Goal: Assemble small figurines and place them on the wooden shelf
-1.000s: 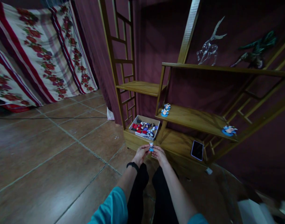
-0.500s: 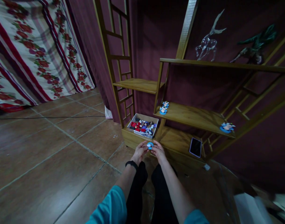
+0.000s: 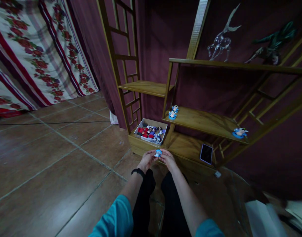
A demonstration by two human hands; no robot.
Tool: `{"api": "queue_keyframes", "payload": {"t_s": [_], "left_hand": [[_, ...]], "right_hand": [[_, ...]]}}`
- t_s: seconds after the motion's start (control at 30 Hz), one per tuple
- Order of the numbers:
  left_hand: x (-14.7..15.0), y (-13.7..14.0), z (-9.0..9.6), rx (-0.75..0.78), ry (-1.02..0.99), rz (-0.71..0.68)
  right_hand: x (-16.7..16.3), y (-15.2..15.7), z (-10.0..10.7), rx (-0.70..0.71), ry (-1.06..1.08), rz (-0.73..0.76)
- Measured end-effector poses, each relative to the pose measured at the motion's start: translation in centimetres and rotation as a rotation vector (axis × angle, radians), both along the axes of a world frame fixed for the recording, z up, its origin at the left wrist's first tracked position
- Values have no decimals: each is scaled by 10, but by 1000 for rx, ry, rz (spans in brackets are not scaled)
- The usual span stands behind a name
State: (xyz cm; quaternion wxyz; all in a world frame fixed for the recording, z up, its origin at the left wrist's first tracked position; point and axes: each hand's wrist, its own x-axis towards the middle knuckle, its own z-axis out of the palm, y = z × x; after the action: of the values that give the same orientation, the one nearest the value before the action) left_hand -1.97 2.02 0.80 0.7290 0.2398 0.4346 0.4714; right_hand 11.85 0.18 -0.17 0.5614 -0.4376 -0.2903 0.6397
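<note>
Holding the small blue-and-white figurine [image 3: 158,153] calls for a light pinch: the left hand [image 3: 148,158] and right hand [image 3: 168,158] close on it from either side, fingertips together around it, in front of the wooden cabinet [image 3: 138,141] and near the open box [image 3: 155,123]. Gripping the rim of its blue base, rather than its thin parts, would likely be safest. Counting, one figurine is held; three blue-based figurines [image 3: 239,132] stand on the shelf [image 3: 205,121], two at its left end, one at its right. One box holds many figures [image 3: 151,132], too crowded to count. One dark-screened device [image 3: 206,154], one glass deer [image 3: 220,45] and one dark green statue [image 3: 273,46] complete the count.
</note>
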Motion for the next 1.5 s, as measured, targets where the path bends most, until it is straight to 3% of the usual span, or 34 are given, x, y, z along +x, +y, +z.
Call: {"api": "queue_keyframes", "payload": {"t_s": [0.73, 1.03, 1.23, 1.5], "left_hand": [[4, -2, -7, 163, 89, 6], [7, -5, -4, 166, 143, 26], [8, -7, 2, 83, 81, -43], [8, -7, 1, 91, -12, -127]], "right_hand": [[4, -3, 2, -22, -32, 22], [9, -3, 2, -126, -60, 49], [11, -3, 1, -178, -15, 30], [14, 0, -1, -187, 36, 7]]}}
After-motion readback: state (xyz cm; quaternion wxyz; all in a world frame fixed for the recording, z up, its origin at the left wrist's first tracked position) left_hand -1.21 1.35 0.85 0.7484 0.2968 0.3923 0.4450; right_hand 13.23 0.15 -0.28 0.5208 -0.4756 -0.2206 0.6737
